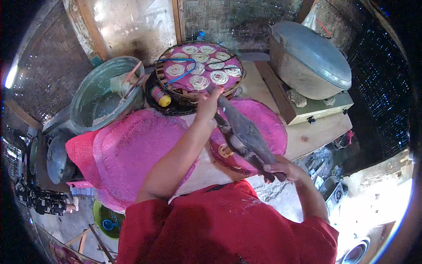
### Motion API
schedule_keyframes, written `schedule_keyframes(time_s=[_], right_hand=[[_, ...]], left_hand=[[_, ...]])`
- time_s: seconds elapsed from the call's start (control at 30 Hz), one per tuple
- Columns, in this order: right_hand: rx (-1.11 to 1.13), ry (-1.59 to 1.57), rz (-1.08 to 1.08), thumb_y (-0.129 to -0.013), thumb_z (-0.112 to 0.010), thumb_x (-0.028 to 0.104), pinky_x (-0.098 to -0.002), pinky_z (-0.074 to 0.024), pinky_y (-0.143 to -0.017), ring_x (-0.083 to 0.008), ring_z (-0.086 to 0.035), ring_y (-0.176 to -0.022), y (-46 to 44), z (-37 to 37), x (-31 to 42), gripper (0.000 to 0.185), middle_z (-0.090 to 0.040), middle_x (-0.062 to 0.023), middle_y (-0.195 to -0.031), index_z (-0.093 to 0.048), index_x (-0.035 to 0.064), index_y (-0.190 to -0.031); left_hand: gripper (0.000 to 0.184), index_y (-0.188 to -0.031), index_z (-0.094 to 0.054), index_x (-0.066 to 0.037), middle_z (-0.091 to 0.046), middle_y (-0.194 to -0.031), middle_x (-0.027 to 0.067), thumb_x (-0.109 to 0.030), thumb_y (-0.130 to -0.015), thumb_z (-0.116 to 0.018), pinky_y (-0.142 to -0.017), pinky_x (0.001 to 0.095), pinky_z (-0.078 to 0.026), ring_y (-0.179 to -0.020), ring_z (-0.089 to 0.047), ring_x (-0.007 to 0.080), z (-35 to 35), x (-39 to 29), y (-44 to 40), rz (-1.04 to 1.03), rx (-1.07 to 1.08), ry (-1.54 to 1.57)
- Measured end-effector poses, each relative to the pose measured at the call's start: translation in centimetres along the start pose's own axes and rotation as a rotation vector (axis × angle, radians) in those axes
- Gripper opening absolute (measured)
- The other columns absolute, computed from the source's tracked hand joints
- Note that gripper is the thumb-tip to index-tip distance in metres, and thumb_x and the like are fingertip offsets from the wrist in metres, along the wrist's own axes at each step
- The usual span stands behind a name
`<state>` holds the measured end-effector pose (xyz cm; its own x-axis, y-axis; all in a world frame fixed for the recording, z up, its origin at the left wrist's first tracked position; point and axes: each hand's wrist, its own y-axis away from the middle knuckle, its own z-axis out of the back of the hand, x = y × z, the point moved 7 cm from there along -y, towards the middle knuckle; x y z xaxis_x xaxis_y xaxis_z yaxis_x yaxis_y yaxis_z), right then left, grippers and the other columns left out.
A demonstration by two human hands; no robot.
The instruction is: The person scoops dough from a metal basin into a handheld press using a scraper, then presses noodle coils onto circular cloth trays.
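A dark wooden two-handled press point(248, 134) slants across the front of me, above a round pink cloth-covered tray point(274, 127). My left hand point(208, 105) is closed around its far end. Around the near ends of its handles, my right hand point(285, 170) is wrapped. Under the press, a coil of pale noodle strands point(225, 151) shows partly; the press hides the rest. Just beyond my left hand, a stack of woven trays point(160, 75) bears a pink cloth with several white noodle coils point(199, 82) on it. Blue and black cords cross that top tray.
At the left stands a large greenish basin point(83, 103) with white dough and utensils inside. Beside it lie pink round cloths point(136, 149) and a yellow-ended roll of twine point(163, 99). A big lidded metal pot point(307, 61) sits on a gas stove point(323, 110) at right.
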<state>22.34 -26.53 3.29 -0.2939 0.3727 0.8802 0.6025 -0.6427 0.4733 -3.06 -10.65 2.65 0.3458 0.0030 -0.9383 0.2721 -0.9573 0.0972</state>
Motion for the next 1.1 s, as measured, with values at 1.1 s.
schedule_keyframes(time_s=[1.1], right_hand=[[0.042,0.166,0.069,-0.081,-0.064,0.046,-0.0270,-0.0431,-0.058,-0.0117,-0.056,-0.070,-4.9,-0.7,-0.1,0.055,-0.061,-0.0045,-0.082,-0.057,0.0050,-0.116]], left_hand=[[0.036,-0.082,-0.047,-0.010,-0.047,-0.071,-0.0009,-0.028,-0.075,-0.077,-0.046,0.0258,-0.037,-0.055,-0.045,0.0101,4.5,1.6,-1.7,-0.079,-0.151,0.041]])
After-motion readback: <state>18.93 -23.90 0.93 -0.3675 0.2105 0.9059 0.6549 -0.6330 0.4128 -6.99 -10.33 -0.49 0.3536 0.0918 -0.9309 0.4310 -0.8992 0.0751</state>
